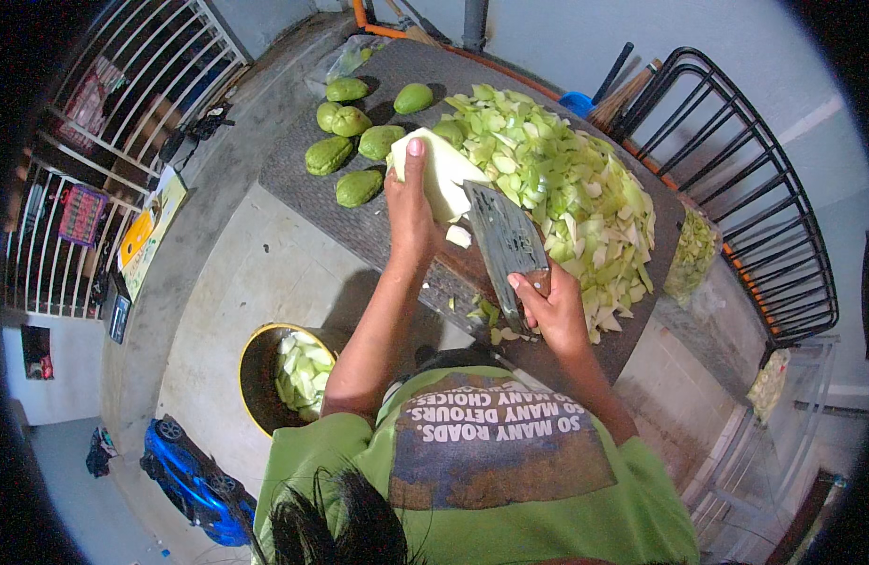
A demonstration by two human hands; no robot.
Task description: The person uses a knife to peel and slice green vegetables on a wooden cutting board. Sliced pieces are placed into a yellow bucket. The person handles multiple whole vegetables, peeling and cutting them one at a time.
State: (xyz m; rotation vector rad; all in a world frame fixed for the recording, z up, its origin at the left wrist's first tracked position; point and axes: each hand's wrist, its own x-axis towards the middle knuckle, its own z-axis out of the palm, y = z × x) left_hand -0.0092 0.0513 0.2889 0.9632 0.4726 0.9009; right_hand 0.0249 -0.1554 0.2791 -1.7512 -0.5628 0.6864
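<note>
My left hand [410, 212] grips a large pale peeled vegetable [441, 173] with angular cut faces, the thumb lying along its top. My right hand [554, 307] holds a broad cleaver [501, 229] by its brown handle. Its dark, wet-looking blade points up and left, with the tip by the vegetable's lower right edge; whether they touch I cannot tell. Below lies a small white offcut [458, 236] on a brown wooden board [470, 272], partly hidden by the blade. Several whole green chayotes [328, 155] lie left of my left hand. A big heap of green peelings [547, 169] spreads to the right.
The grey mat-like work surface [293, 155] carries all this. On the floor at lower left, a yellow-rimmed bucket [254, 381] holds pale green pieces. A black metal rack [780, 191] and a bag of green scraps [692, 247] stand right. A blue toy car [194, 487] lies lower left.
</note>
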